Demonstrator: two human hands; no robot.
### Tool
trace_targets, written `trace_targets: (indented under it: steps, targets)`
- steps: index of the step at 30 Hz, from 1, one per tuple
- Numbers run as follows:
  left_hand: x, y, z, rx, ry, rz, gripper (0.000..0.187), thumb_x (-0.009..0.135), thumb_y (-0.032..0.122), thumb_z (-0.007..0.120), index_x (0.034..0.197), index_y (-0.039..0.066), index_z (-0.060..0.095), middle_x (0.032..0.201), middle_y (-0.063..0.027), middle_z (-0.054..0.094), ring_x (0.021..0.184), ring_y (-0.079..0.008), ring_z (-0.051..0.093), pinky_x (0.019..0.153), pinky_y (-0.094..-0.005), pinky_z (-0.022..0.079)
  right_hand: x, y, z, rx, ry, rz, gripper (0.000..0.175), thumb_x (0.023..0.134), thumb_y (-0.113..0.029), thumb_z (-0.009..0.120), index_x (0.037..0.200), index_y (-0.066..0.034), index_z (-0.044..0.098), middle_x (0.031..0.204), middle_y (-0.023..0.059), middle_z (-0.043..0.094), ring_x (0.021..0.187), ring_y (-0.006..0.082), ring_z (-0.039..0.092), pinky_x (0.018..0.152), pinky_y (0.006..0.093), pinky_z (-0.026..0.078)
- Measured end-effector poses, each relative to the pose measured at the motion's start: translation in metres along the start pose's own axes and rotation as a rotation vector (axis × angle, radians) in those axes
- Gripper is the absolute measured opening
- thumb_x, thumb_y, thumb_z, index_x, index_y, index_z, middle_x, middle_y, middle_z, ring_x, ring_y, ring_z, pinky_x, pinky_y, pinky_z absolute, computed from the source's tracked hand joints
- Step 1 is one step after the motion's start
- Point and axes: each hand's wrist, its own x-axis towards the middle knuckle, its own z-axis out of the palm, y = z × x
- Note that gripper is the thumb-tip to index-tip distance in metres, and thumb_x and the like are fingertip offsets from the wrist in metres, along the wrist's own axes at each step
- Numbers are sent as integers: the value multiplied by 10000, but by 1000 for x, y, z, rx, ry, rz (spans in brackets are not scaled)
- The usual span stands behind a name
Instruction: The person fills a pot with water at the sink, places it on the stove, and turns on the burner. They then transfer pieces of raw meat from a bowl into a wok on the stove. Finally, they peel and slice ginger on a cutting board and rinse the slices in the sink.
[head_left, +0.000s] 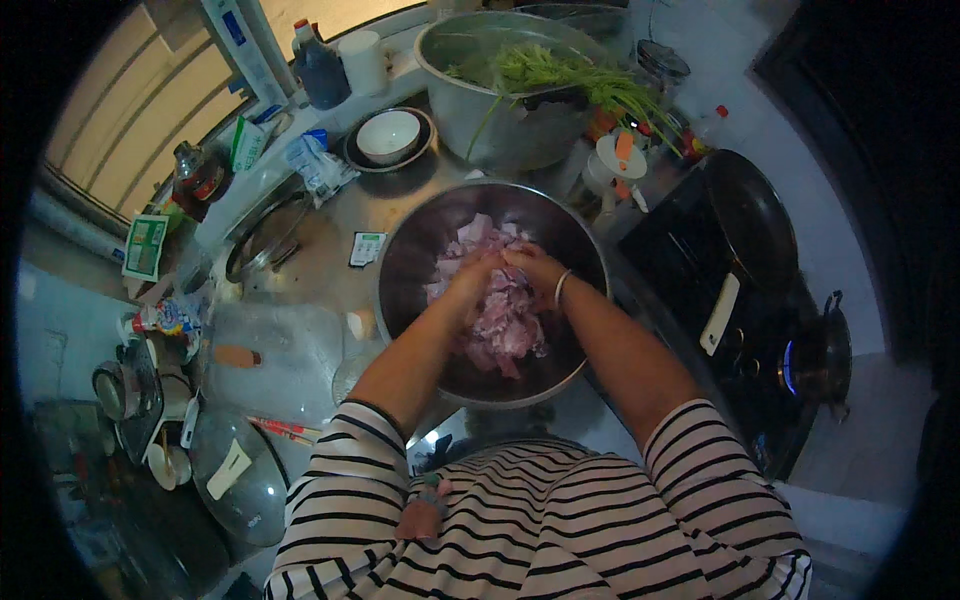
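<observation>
A wide metal bowl stands before me on the steel counter, with a heap of raw pink meat pieces in it. Both arms reach down into the bowl. My left hand and my right hand meet over the far half of the heap, closed around some of the meat. Their fingertips are partly hidden among the pieces. A pale bracelet circles my right wrist.
Behind the bowl stands a big metal pot topped with leafy greens. To the right, a lit gas burner sits under a small pot, near a frying pan. Leftward are a clear cutting board and a glass lid.
</observation>
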Motion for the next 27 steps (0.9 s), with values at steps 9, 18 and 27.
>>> trace_targets:
  steps: [9, 18, 27]
  targets:
    - [2, -13, 22, 241, 310, 499, 278, 768, 241, 605, 974, 55, 584, 918, -101, 553, 827, -228, 552, 706, -332, 461, -16, 12, 17, 144, -30, -342, 468, 795, -430, 590, 1160, -149, 514, 1163, 60, 502, 992, 220, 508, 778, 412, 437]
    - [-35, 29, 45, 504, 410, 918, 453, 756, 319, 593, 1106, 31, 577, 1083, -232, 482, 977, -342, 499, 862, -382, 411, -67, -26, 55, 205, 187, -690, 380, 838, -349, 560, 1014, -13, 597, 951, 61, 603, 863, 156, 529, 788, 308, 413]
    - [-82, 62, 70, 222, 171, 919, 331, 783, 257, 597, 1002, 9, 596, 940, -111, 604, 842, -192, 560, 732, -317, 455, -115, -56, 65, 115, 17, -646, 453, 808, -463, 518, 1092, -113, 552, 1073, 92, 543, 939, 207, 507, 690, 361, 436]
